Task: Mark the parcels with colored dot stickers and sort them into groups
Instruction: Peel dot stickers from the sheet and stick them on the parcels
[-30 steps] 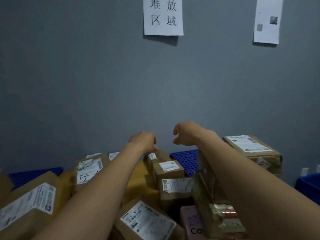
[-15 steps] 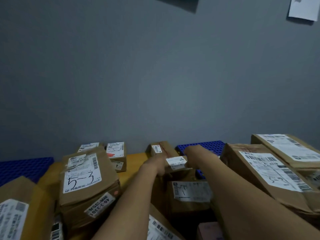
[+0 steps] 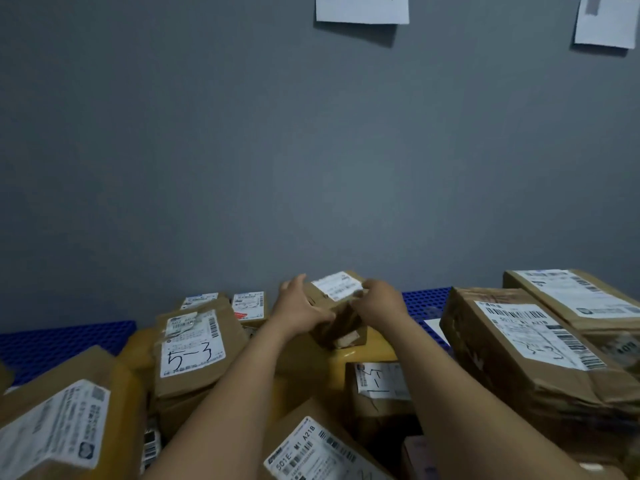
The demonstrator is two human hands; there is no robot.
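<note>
Left hand (image 3: 298,311) and right hand (image 3: 379,303) clamp their grip on a brown white-labelled parcel (image 3: 346,322).

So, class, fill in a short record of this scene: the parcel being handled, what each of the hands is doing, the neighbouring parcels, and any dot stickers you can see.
Small parcel: brown, white label on top, tilted, over a yellow parcel
Left hand: grips its left side
Right hand: grips its right side
Neighbours: parcel marked 5-3 to the left; large parcel to the right
Base: blue pallet, seen behind the pile
Dot stickers: none visible
</note>
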